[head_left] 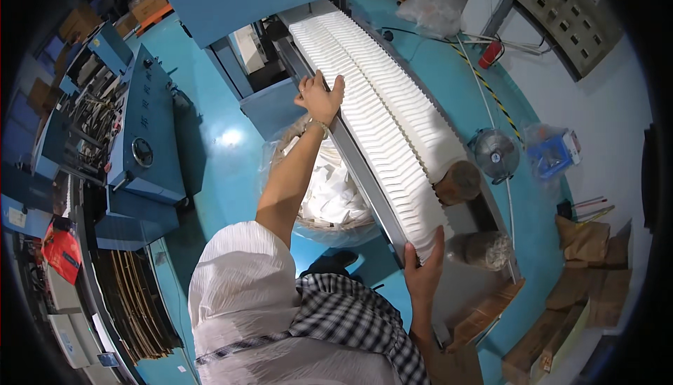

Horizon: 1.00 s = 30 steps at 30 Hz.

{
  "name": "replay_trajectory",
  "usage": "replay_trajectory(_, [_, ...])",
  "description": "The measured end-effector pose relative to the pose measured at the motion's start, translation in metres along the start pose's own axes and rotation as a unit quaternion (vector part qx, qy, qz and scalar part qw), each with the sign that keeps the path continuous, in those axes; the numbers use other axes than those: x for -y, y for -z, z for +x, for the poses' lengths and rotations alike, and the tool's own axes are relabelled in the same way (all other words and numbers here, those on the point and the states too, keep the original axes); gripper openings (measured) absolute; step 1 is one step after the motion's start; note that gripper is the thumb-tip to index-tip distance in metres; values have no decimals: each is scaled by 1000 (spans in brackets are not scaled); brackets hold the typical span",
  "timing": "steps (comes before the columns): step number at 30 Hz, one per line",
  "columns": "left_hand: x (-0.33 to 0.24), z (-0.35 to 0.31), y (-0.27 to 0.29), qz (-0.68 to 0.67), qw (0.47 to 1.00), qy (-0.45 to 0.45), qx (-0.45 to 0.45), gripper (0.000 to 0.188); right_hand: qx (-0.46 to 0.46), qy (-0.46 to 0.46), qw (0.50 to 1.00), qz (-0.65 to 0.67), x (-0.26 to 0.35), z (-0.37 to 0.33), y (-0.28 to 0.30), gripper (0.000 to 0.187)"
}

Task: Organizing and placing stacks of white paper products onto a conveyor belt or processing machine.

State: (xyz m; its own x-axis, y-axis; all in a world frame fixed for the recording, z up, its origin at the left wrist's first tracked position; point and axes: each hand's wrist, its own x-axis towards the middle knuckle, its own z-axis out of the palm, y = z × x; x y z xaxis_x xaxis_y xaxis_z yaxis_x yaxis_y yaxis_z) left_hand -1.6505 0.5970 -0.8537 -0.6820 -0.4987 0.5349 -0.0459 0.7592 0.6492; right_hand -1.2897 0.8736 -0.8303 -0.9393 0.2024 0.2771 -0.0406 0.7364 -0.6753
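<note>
Two long rows of white, folded, paper-like pieces (371,105) stand packed on edge along a grey metal tray (449,287). My left hand (324,99) rests at the tray's left rail, thumb and fingers apart, the thumb against the row's side. Pressed to the near end of the left row is my right hand (424,273), its thumb and fingers spread upward. A brown cylinder (459,183) stands against the near end of the right row. Closer to me lies a second brown cylinder (480,250) with a pale end.
A blue machine (238,0) sits at the tray's far end. Beneath its left side is a plastic-lined basket (340,229) of white scraps. Another blue machine (147,126) stands left. On the right are a clear plastic jug (495,154), a blue container (550,156) and cardboard (571,287).
</note>
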Motion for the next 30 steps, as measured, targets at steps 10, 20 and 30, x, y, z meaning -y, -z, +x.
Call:
replay_trajectory(10, [0,-2,3,-21,999,-2,-37,55,-3,-12,1000,21,3,0,0,74])
replay_trajectory(20, [-5,12,27,-17,962,-124,244,49,-114,-4,992,-60,-12,-3,2,84])
replay_trajectory(30, [-62,57,22,121,871,-222,421,75,90,-233,964,95,10,80,52,71])
